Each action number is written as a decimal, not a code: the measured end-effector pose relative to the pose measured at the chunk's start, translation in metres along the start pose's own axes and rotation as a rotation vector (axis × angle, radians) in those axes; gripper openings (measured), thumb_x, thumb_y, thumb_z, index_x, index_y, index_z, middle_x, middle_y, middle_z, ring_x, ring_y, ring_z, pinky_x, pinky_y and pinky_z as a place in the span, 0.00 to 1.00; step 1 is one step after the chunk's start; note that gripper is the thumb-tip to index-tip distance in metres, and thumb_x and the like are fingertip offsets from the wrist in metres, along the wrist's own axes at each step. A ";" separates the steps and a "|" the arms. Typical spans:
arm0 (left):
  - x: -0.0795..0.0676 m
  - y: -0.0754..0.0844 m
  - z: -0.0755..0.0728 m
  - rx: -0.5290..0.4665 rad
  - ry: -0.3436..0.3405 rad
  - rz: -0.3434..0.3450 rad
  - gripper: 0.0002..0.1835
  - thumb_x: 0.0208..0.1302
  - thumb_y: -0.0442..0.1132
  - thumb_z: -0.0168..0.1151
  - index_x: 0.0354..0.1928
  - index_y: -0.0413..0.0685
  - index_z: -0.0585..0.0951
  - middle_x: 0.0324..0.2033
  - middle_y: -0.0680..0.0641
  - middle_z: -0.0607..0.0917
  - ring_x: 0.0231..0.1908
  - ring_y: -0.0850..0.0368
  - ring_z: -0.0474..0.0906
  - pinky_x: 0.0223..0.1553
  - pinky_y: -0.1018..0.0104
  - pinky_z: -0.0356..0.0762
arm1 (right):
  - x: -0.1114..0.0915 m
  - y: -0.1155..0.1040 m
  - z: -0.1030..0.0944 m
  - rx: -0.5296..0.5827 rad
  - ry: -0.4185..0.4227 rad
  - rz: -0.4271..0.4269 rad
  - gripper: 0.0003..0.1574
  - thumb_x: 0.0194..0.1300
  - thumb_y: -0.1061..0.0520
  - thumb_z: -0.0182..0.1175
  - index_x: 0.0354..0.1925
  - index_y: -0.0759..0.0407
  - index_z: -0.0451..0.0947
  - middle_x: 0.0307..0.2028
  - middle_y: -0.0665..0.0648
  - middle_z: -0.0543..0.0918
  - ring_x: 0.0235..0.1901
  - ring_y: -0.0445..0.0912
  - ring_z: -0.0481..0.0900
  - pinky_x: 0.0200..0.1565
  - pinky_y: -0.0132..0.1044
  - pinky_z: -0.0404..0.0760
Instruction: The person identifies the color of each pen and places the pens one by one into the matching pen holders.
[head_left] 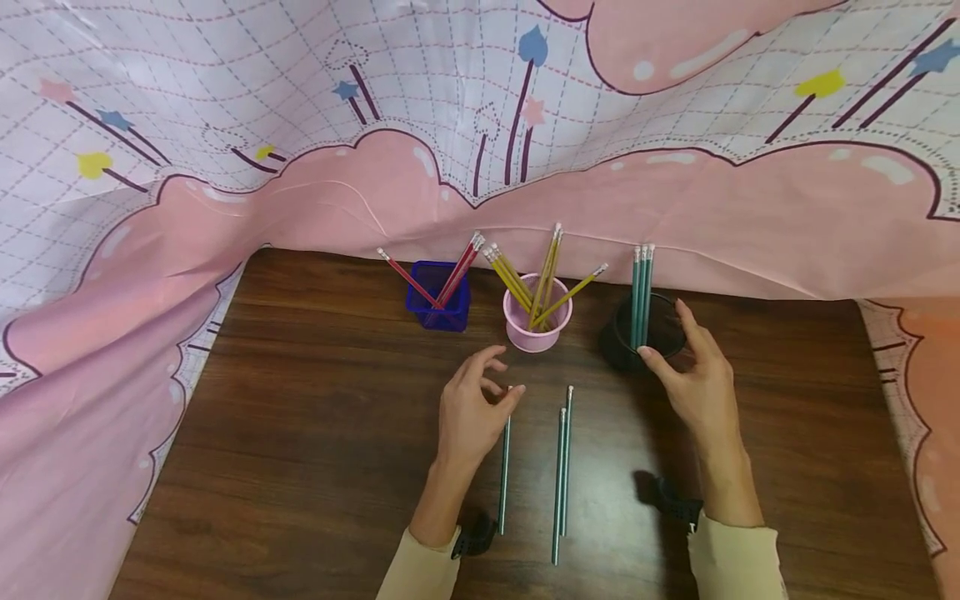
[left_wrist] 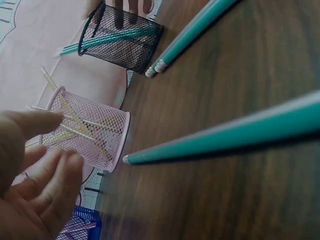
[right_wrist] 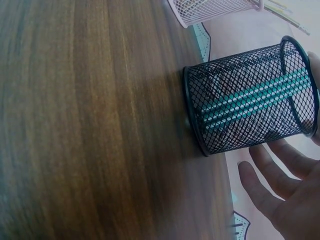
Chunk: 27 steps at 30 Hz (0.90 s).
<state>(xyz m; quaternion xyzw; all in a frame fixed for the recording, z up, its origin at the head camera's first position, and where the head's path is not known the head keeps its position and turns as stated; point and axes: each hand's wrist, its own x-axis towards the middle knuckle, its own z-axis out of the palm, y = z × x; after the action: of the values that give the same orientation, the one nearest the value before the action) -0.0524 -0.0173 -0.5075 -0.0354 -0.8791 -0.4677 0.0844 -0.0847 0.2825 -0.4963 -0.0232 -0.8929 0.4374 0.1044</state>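
In the head view my right hand [head_left: 705,392] holds the black mesh pencil cup [right_wrist: 250,97] at its rim, the thumb at the near side and fingers at the far right. Several green pencils [head_left: 642,292] with white erasers lean inside that cup. My left hand [head_left: 472,408] hovers over the table, thumb and fingertips apart with nothing between them. Below it lies a single green pencil [head_left: 505,475], whose eraser end shows in the left wrist view. Two more green pencils [head_left: 562,475] lie side by side between the hands.
A pink mesh cup [head_left: 537,340] with several yellow pencils [head_left: 551,275] stands left of the black one. Further left is a blue square mesh holder [head_left: 447,318] with red pencils [head_left: 457,275]. A patterned cloth [head_left: 300,200] borders the wooden table [head_left: 315,433] at the back and sides.
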 end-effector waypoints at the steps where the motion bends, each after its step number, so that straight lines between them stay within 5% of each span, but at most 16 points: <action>1: -0.002 0.000 0.001 0.034 -0.011 -0.012 0.31 0.54 0.42 0.77 0.61 0.56 0.77 0.43 0.54 0.84 0.29 0.66 0.81 0.30 0.67 0.78 | 0.000 0.000 0.000 0.001 -0.001 0.003 0.52 0.60 0.57 0.72 0.76 0.45 0.59 0.59 0.64 0.76 0.53 0.60 0.79 0.50 0.19 0.74; 9: -0.015 0.003 0.006 0.206 -0.090 -0.092 0.29 0.52 0.45 0.79 0.58 0.56 0.80 0.41 0.53 0.83 0.27 0.66 0.80 0.28 0.64 0.78 | 0.000 0.002 0.000 0.022 0.005 0.004 0.52 0.59 0.58 0.73 0.76 0.42 0.59 0.58 0.63 0.76 0.50 0.60 0.81 0.47 0.17 0.74; 27: -0.030 0.000 0.008 0.289 -0.091 -0.114 0.30 0.50 0.44 0.80 0.57 0.56 0.80 0.42 0.55 0.82 0.27 0.66 0.81 0.28 0.62 0.79 | 0.001 0.001 0.001 0.024 -0.006 -0.007 0.52 0.59 0.57 0.73 0.76 0.44 0.59 0.60 0.64 0.76 0.52 0.61 0.80 0.49 0.21 0.76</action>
<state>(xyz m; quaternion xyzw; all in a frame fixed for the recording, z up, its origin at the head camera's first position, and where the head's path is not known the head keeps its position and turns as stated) -0.0242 -0.0100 -0.5171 0.0057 -0.9407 -0.3384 0.0220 -0.0861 0.2832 -0.4976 -0.0174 -0.8881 0.4475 0.1036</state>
